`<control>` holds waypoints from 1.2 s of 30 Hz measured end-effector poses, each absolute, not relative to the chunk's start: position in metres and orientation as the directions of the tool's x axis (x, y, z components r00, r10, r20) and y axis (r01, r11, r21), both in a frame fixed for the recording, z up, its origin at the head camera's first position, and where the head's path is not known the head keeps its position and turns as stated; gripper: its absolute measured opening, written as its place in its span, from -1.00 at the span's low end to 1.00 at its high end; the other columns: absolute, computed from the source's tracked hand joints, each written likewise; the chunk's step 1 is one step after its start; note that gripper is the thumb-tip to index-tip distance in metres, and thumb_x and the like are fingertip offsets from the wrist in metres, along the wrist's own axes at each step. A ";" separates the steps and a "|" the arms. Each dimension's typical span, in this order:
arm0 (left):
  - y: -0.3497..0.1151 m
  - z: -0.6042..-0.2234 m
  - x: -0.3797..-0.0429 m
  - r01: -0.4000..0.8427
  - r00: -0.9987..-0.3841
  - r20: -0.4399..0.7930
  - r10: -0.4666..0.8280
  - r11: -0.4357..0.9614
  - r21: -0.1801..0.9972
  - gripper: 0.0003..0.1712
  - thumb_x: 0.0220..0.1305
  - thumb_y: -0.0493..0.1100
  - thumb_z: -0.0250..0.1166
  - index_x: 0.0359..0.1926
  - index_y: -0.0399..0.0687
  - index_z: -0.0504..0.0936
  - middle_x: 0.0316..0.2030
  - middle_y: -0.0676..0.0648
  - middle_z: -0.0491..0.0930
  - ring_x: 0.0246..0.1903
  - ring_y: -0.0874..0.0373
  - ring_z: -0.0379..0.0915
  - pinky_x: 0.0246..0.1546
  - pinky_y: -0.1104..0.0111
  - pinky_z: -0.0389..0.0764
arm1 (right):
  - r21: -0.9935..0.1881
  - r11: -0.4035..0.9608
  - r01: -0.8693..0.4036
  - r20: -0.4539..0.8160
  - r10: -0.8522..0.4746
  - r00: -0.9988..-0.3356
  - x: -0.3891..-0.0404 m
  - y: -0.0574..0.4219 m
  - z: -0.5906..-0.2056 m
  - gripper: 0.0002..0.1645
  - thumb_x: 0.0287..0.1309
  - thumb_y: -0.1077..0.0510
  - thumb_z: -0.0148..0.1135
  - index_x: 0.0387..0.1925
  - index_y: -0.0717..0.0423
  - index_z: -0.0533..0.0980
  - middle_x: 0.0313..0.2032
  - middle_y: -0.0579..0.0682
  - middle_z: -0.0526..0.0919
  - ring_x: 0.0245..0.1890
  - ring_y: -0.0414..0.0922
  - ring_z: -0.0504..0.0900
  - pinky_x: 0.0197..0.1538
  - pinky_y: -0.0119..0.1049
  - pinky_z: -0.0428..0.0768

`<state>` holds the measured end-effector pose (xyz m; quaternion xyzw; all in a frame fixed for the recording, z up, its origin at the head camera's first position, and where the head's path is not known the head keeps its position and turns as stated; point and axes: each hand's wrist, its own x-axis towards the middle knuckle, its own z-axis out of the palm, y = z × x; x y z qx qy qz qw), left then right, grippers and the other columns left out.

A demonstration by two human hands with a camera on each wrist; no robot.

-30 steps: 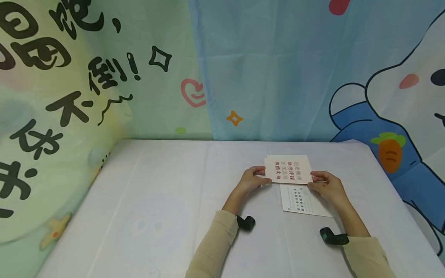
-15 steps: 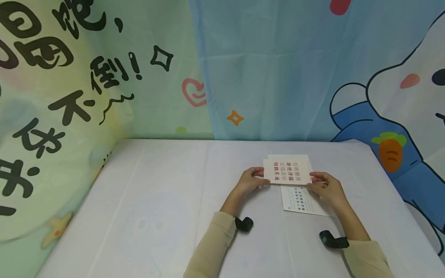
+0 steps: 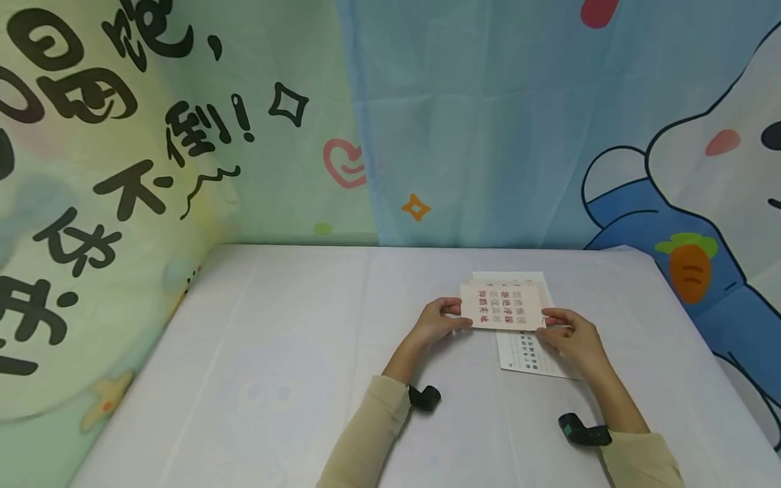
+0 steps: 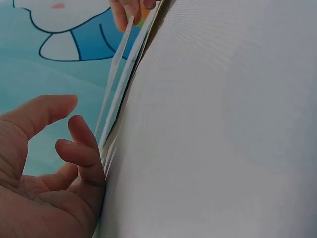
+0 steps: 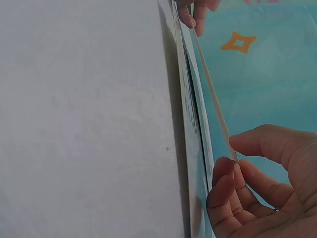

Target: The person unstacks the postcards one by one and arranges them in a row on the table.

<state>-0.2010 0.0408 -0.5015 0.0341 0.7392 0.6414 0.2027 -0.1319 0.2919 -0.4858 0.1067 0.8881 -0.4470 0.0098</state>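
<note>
A cream card [image 3: 500,307] with rows of red and grey characters is held level over a sheet of printed paper [image 3: 527,352]. My left hand [image 3: 436,322] is at the card's left end, with the thumb at its near corner. In the left wrist view, the thumb [image 4: 54,110] stands off from the card's thin edge [image 4: 113,74], and the curled fingers are right at its end. My right hand [image 3: 570,332] pinches the card's right end; the right wrist view shows the thumb [image 5: 262,143] on one face and fingers on the other.
More pale paper [image 3: 509,276] shows beyond the card on the white tablecloth [image 3: 293,339]. A black wrist camera [image 3: 425,398] sits at the left cuff, another wrist camera [image 3: 582,431] at the right. A printed cartoon curtain [image 3: 476,135] hangs behind the table.
Both hands have drawn the card a little toward the person, so more of the paper beyond it shows and it covers more of the near sheet. The head view has shifted slightly.
</note>
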 end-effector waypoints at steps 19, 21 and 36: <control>0.026 -0.503 -0.189 -0.243 -0.897 -0.288 0.335 0.170 0.955 -0.43 0.17 -0.23 0.38 0.21 -0.19 0.49 -0.14 0.00 0.58 -0.42 0.28 0.52 -0.47 0.50 0.43 | -0.815 0.550 0.184 -0.092 0.191 -0.977 -0.119 0.281 -0.487 -0.39 0.21 0.20 0.27 0.24 0.36 0.36 -0.03 0.22 0.48 -0.37 -0.36 0.48 -0.37 -0.54 0.50; 0.024 -0.503 -0.189 -0.243 -0.895 -0.286 0.341 0.166 0.956 -0.44 0.18 -0.23 0.37 0.22 -0.19 0.48 -0.14 0.00 0.58 -0.41 0.28 0.55 -0.47 0.50 0.43 | -0.813 0.555 0.176 -0.084 0.188 -0.979 -0.118 0.280 -0.487 -0.41 0.22 0.21 0.26 0.23 0.36 0.36 -0.03 0.23 0.49 -0.37 -0.34 0.48 -0.38 -0.54 0.50; 0.015 -0.501 -0.184 -0.257 -0.896 -0.294 0.332 0.152 0.954 -0.46 0.18 -0.25 0.36 0.20 -0.20 0.50 -0.17 0.00 0.56 -0.40 0.26 0.55 -0.48 0.50 0.42 | -0.806 0.564 0.180 -0.095 0.178 -0.980 -0.114 0.272 -0.484 -0.41 0.21 0.22 0.29 0.22 0.38 0.38 -0.03 0.28 0.50 -0.36 -0.30 0.49 -0.37 -0.53 0.48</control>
